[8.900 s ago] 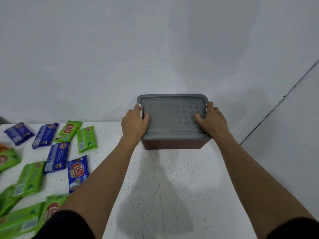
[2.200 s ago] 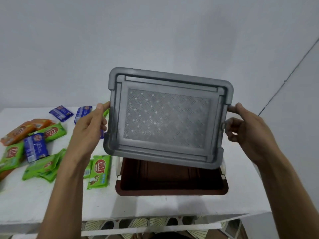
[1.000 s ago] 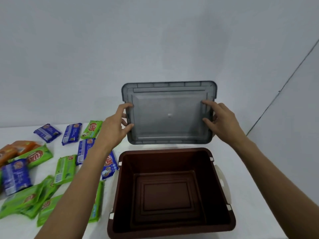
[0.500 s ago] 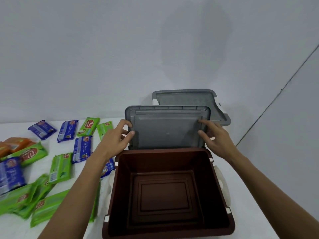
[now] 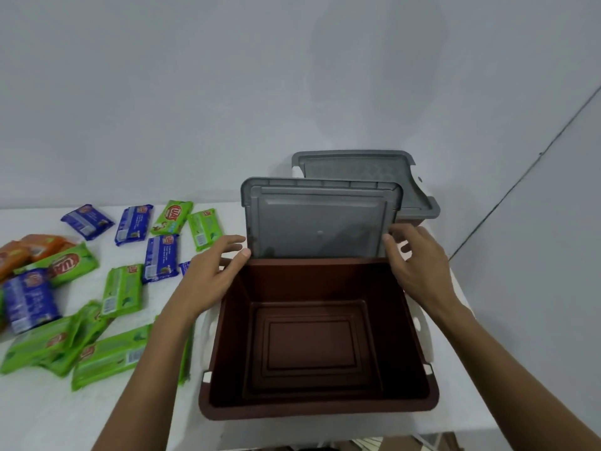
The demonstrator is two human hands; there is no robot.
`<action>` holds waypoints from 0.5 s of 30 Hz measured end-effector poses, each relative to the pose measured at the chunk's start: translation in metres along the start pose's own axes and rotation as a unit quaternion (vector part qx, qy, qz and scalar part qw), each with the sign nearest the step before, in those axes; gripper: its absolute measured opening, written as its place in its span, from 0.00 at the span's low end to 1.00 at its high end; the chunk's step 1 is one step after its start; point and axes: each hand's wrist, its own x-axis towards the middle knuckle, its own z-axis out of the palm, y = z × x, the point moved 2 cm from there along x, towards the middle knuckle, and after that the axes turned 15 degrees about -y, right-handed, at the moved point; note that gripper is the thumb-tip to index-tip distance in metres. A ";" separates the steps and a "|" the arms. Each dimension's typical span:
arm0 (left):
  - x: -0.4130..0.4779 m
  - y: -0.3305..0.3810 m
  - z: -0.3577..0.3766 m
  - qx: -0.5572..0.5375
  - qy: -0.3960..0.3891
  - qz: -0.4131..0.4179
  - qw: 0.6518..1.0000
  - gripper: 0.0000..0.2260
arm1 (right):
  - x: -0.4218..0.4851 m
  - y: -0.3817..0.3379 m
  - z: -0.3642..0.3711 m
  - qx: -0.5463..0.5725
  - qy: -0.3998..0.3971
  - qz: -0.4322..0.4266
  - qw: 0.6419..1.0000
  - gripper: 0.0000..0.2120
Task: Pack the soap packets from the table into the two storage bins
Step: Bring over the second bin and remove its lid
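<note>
From my end this reads as a bare indoor room: plain pale walls (image 5: 195, 92) meeting in a corner, a white speckled bench (image 5: 65, 415) strewn with soap packets (image 5: 122, 289), an open brown storage bin (image 5: 318, 411). Home or workplace, I can't tell.

A single head-worn view looks forward and steeply down into the brown rectangular plastic bin (image 5: 318, 409), close above its near rim. The white tabletop (image 5: 48, 415) spreads left of it and the grey wall (image 5: 162, 92) rises behind.
</note>
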 end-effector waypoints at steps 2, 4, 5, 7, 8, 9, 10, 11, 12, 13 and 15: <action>-0.013 -0.001 0.005 0.005 0.009 -0.006 1.000 0.14 | -0.009 -0.004 0.006 -0.016 -0.051 -0.014 0.998 0.15; -0.023 -0.003 0.009 0.029 0.014 -0.002 0.999 0.14 | -0.018 -0.003 0.013 -0.026 -0.106 -0.024 0.994 0.16; -0.026 -0.004 0.012 0.041 0.014 -0.001 0.999 0.14 | -0.022 -0.002 0.015 -0.024 -0.127 -0.027 0.991 0.15; -0.031 -0.006 0.017 0.045 0.019 0.002 0.999 0.14 | -0.028 -0.001 0.017 -0.020 -0.146 -0.028 0.989 0.15; -0.033 -0.006 0.019 0.044 0.025 0.003 0.999 0.14 | -0.029 0.000 0.017 -0.020 -0.146 -0.028 0.989 0.15; -0.035 -0.006 0.020 0.045 0.031 0.002 0.999 0.15 | -0.031 0.001 0.016 -0.021 -0.144 -0.028 0.989 0.14; -0.036 -0.005 0.022 0.049 0.034 0.001 0.998 0.15 | -0.033 0.001 0.015 -0.023 -0.143 -0.029 0.989 0.14; -0.038 -0.004 0.024 0.051 0.035 0.000 0.998 0.15 | -0.035 0.002 0.014 -0.025 -0.142 -0.031 0.989 0.14; -0.040 -0.003 0.025 0.049 0.035 0.000 0.998 0.15 | -0.037 0.002 0.014 -0.026 -0.143 -0.031 0.989 0.14; -0.041 -0.002 0.026 0.045 0.035 0.000 0.998 0.15 | -0.039 0.002 0.013 -0.026 -0.145 -0.031 0.989 0.14; -0.045 -0.001 0.028 0.039 0.033 0.001 0.999 0.15 | -0.044 0.004 0.013 -0.026 -0.149 -0.029 0.988 0.15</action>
